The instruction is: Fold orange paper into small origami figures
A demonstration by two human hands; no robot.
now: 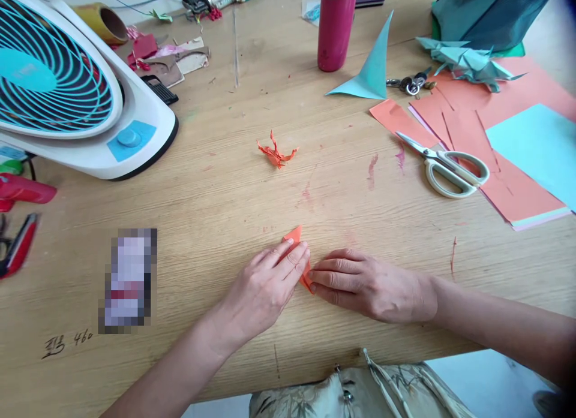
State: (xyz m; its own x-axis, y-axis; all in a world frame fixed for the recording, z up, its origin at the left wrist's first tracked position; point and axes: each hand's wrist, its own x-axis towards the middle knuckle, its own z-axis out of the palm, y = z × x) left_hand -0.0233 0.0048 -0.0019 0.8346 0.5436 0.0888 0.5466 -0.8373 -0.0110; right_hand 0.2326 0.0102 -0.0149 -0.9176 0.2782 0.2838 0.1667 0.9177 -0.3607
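A small folded piece of orange paper [294, 233] lies on the wooden table close to its front edge. My left hand [265, 286] rests across its middle, fingers closed together and pressing it down, so most of it is hidden. At its lower right edge, my right hand [360, 283] has its fingertips closed on the paper, thumb out of sight. Beyond both hands stands a little orange origami figure [276, 156] with thin pointed limbs, apart from either hand.
At left are a white and teal fan [148, 136], a blurred-out phone-sized object [128, 280] and a red cutter [22, 247]. Scissors [450, 166] lie by orange paper sheets [526, 184] at right. Behind stand a magenta bottle [335, 34], folded teal paper [371, 73] and a teal origami creature [472, 64].
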